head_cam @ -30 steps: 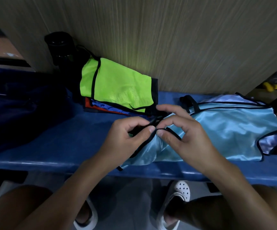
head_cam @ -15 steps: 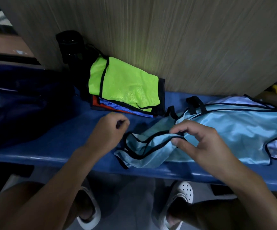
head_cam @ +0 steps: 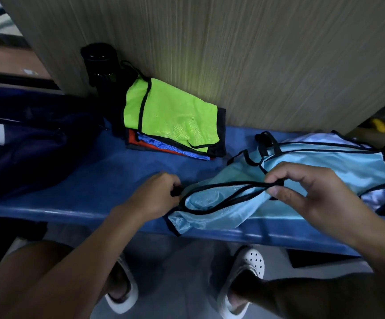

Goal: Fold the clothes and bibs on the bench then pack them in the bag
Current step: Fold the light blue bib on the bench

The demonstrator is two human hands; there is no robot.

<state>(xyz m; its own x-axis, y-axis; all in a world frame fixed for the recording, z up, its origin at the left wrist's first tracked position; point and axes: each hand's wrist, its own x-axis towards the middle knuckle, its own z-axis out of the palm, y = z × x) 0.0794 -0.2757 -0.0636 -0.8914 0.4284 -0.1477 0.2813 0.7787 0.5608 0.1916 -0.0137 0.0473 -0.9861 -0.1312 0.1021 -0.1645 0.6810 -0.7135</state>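
A light blue bib [head_cam: 325,164] with black trim lies spread across the right half of the blue bench [head_cam: 108,180]. My left hand [head_cam: 157,194] pinches the black edge at the bib's left end, low on the bench. My right hand [head_cam: 306,192] pinches the black trim further right and holds it slightly raised, so the edge runs taut between both hands. A folded stack with a neon green bib [head_cam: 173,118] on top of red and blue ones sits at the back against the wall. The dark navy bag [head_cam: 25,146] lies at the left.
A black cylindrical bottle [head_cam: 99,63] stands behind the folded stack by the wood-grain wall [head_cam: 256,54]. Below the bench edge are my knees and white perforated shoes [head_cam: 244,279]. A yellow object [head_cam: 382,126] lies on the floor at the far right.
My hands, pinched together at the bib's trim a second ago, have drawn apart: the left moved left, the right stayed right, stretching the black edge between them. The view shifted left.
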